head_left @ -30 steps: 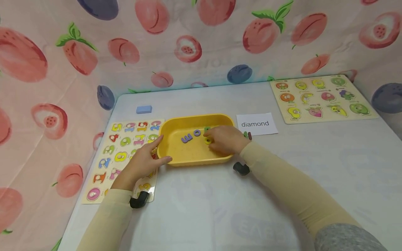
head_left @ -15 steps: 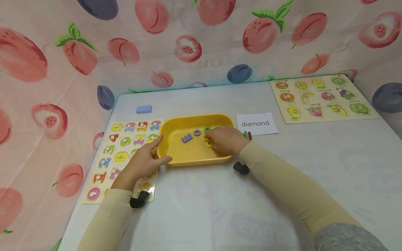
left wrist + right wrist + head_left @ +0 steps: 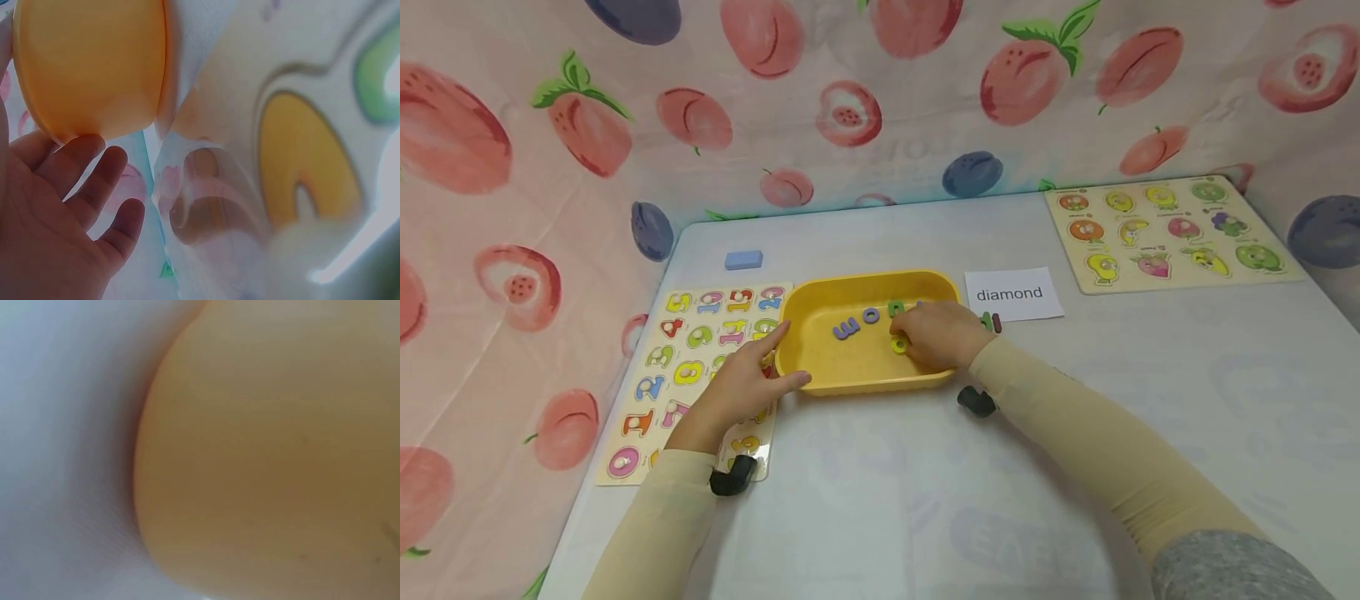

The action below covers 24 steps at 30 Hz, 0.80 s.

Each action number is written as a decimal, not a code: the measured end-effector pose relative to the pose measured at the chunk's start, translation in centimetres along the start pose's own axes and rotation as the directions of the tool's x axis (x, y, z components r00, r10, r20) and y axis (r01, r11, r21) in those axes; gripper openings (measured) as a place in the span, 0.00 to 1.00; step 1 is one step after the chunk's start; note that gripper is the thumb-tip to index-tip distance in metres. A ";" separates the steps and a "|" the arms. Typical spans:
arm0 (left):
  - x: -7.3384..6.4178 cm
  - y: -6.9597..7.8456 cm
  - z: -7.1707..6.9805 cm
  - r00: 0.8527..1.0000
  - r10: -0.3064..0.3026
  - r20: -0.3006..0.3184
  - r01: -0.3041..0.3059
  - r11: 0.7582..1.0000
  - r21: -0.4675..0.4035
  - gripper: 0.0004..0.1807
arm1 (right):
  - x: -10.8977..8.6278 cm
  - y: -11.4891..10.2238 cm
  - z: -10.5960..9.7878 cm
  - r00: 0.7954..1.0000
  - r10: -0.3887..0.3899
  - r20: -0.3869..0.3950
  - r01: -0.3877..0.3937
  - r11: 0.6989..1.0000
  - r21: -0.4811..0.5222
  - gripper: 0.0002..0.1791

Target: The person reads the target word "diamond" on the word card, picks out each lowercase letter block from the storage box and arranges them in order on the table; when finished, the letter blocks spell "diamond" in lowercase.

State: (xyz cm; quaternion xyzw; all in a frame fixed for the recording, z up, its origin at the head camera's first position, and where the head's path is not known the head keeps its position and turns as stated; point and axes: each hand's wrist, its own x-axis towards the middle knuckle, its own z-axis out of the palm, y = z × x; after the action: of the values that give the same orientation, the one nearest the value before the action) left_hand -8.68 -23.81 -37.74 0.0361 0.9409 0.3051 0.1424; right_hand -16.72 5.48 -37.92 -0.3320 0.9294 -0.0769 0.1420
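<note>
A yellow tray [image 3: 850,379] lies on the table with letter pieces in it: a purple m-like letter [image 3: 846,328], a purple o [image 3: 870,316], a green letter [image 3: 896,308] and a yellow letter [image 3: 899,344]. My left hand [image 3: 741,392] spreads thumb and forefinger against the tray's left end; the left wrist view has its fingers touching the outer wall. Inside the tray's right side, my right hand [image 3: 943,333] points its bent fingers down beside the green and yellow letters. Its fingertips are partly hidden, and I cannot tell whether they pinch a piece.
A card reading "diamond" [image 3: 1015,295] lies right of the tray, with a green letter [image 3: 987,320] and a dark red letter [image 3: 997,322] below it. A number board [image 3: 658,333] is partly under my left hand. A fruit board [image 3: 1150,275] and a blue block [image 3: 743,260] lie farther back.
My right hand's fingers have shifted slightly among the letters. More of the green letter shows, the yellow letter has moved slightly nearer, and a purple bit appears behind the hand. The left hand stays put.
</note>
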 end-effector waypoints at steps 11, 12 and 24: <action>0.0 0.2 0.0 1.000 -0.008 0.004 0.008 1.000 -0.002 0.53 | -0.2 0.2 -0.2 1.000 0.020 0.002 -0.020 0.995 0.095 0.18; 0.1 0.2 0.0 1.000 -0.008 0.004 0.008 1.000 -0.001 0.53 | -0.2 0.2 -0.3 1.000 0.023 0.002 -0.023 0.993 0.116 0.19; 0.0 0.1 0.0 1.000 0.000 -0.002 0.000 1.000 0.001 0.52 | -1.0 0.6 -1.5 0.999 0.033 -0.014 -0.027 0.963 0.270 0.21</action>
State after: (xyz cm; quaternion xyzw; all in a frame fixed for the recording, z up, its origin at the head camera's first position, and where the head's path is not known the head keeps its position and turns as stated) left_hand -8.66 -23.76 -37.71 0.0359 0.9413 0.3046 0.1413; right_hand -16.83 6.64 -36.39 -0.2948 0.9165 -0.2034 0.1783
